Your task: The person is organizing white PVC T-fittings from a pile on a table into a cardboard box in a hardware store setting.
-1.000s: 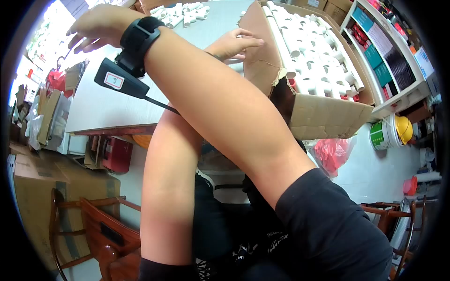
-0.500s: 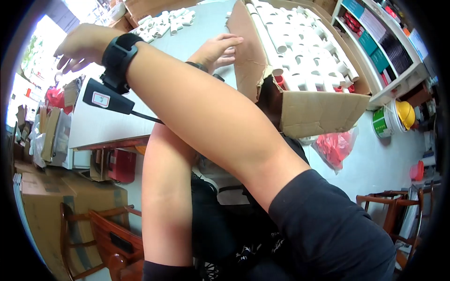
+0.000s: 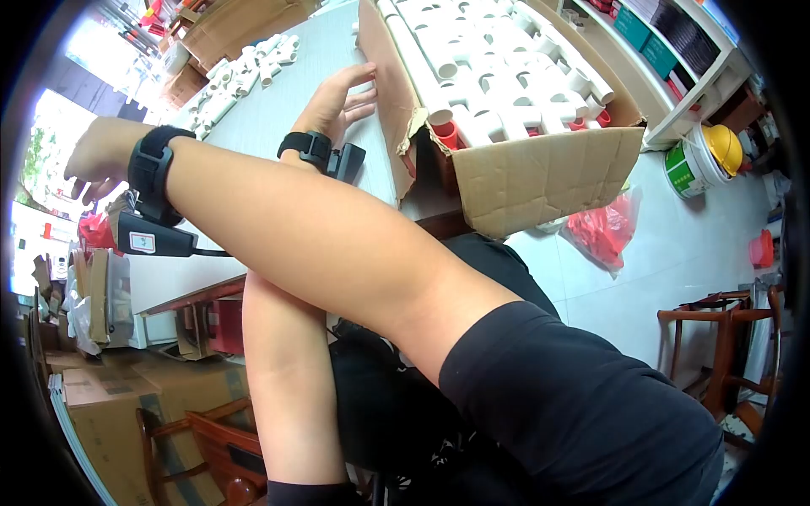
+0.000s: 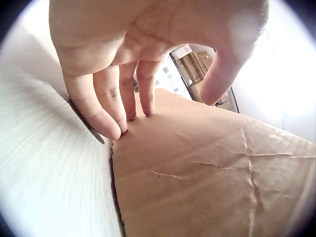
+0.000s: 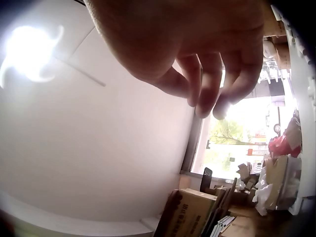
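Note:
My arms cross, the right forearm lying over the left. At the side of an open cardboard box (image 3: pixel 548 181), my left hand (image 3: pixel 337 105) touches the raised flap (image 3: pixel 390 76) with its fingertips. In the left wrist view the fingers of that hand reach down onto the brown cardboard (image 4: pixel 197 168), the thumb held apart from it. White plastic pipe fittings (image 3: pixel 506 97) fill the box, with a few red pieces among them. My right hand (image 3: pixel 99 160) hangs in the air at the far left, fingers loosely bent, holding nothing.
Loose white fittings (image 3: pixel 270 63) lie on the pale table (image 3: pixel 177 278). A wooden chair (image 3: pixel 219 443) stands lower left, before large cartons (image 3: pixel 110 405). On the floor to the right are a pink plastic bag (image 3: pixel 603 228) and a white bucket (image 3: pixel 688 173) with a yellow helmet.
The head view has turned, so the box and both hands sit further left. My left hand stays at the flap, with more of its wrist strap showing. My right hand remains in the air.

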`<state>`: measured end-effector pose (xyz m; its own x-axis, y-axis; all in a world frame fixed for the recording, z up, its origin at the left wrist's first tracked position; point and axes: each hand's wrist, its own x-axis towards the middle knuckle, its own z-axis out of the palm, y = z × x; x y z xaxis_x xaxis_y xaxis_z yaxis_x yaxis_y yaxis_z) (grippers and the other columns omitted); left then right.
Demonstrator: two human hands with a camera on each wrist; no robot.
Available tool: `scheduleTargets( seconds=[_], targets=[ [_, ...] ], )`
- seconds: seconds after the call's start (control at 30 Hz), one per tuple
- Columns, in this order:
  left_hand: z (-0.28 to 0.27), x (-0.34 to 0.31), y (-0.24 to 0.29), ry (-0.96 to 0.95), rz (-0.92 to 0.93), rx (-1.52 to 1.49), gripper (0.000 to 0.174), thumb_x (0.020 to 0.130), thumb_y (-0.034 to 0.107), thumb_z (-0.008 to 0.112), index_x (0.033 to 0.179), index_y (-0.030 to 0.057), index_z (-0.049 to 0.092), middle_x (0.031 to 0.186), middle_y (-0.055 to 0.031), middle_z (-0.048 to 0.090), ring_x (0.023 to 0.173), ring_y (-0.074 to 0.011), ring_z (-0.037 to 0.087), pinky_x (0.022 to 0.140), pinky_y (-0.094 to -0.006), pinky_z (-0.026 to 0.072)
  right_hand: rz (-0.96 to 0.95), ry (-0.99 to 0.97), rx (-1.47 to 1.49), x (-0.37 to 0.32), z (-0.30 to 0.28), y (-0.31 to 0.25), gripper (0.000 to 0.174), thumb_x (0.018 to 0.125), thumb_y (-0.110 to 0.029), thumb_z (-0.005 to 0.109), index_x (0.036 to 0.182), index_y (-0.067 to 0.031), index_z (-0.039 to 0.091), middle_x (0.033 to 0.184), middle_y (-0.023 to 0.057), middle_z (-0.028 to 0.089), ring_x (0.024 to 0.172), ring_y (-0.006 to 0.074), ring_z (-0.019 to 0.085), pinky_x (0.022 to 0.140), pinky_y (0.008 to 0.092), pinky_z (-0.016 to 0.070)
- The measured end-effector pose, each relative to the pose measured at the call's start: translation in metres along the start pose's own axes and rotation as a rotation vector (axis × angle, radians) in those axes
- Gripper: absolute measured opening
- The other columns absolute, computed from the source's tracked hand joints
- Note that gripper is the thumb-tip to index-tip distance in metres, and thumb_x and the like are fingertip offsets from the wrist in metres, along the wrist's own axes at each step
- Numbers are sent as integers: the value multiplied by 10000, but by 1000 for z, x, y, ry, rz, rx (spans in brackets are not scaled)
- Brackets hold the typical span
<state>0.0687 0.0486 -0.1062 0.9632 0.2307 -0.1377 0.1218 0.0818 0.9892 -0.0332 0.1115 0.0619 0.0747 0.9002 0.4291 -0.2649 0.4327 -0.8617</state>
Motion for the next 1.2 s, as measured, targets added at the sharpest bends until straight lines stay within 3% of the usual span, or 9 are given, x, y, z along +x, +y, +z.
scheduleTargets(
  seconds=[0.23,0.33,0.43,0.5,0.67,0.77,0.9,1.03,1.2],
  targets=[
    [-5,1,-2,-34,-13,13,580,807,396,642,1222,18,497,1282,-120,490,1176,-265,476,945,-342,392,-21,-44,-69,14,-7,3,262,893,-155,468,875,-15,689,862,87,704,688,154,688,592,257,555],
    [-10,-1,8,-18,-42,230,463,866,352,597,1210,55,507,1191,-97,538,1090,-215,535,846,-331,462,-533,-128,-758,30,-19,13,313,838,-25,481,1129,52,568,965,120,687,741,205,689,606,259,566],
    [-23,20,26,-45,-8,498,410,892,337,572,1192,63,520,1100,-91,584,930,-179,606,722,-292,508,-111,105,16,-14,-18,-15,227,829,-114,549,951,63,623,793,133,691,653,195,684,558,269,560],
    [-32,31,33,-34,32,647,364,903,318,555,1161,62,545,994,-74,623,801,-143,626,658,-265,510,-159,133,31,-11,-22,-15,212,794,-118,540,877,49,642,743,133,680,633,190,679,554,286,556],
    [-58,81,32,145,87,760,315,897,272,529,1118,53,577,937,-77,644,760,-117,605,658,-271,494,-288,293,-103,-12,-32,-28,199,732,-38,495,654,45,659,594,151,637,500,220,634,508,313,517],
    [-79,124,28,143,228,953,339,874,267,526,1133,53,569,935,-128,656,766,-169,626,693,-301,492,-449,470,-284,6,-39,-20,208,706,-66,467,628,45,625,564,261,554,515,363,583,563,395,498],
    [-80,162,31,223,486,1185,406,845,241,505,1194,35,526,1068,-197,630,1021,-340,591,906,-382,435,-560,594,-317,20,-53,-9,171,736,-33,493,681,89,600,722,288,600,664,410,622,606,412,502],
    [-74,194,31,151,701,1369,439,827,102,443,1263,62,480,1276,-228,497,1203,-353,458,1041,-401,339,-619,747,-252,22,-66,18,128,772,-43,511,782,75,561,790,262,588,720,395,602,634,418,487],
    [-77,221,-5,233,565,1683,358,846,103,466,1200,74,512,1204,-213,540,1153,-368,483,978,-428,388,-529,687,-357,18,-82,34,131,798,-60,526,863,52,507,886,249,550,834,351,571,734,418,466]
  ],
)
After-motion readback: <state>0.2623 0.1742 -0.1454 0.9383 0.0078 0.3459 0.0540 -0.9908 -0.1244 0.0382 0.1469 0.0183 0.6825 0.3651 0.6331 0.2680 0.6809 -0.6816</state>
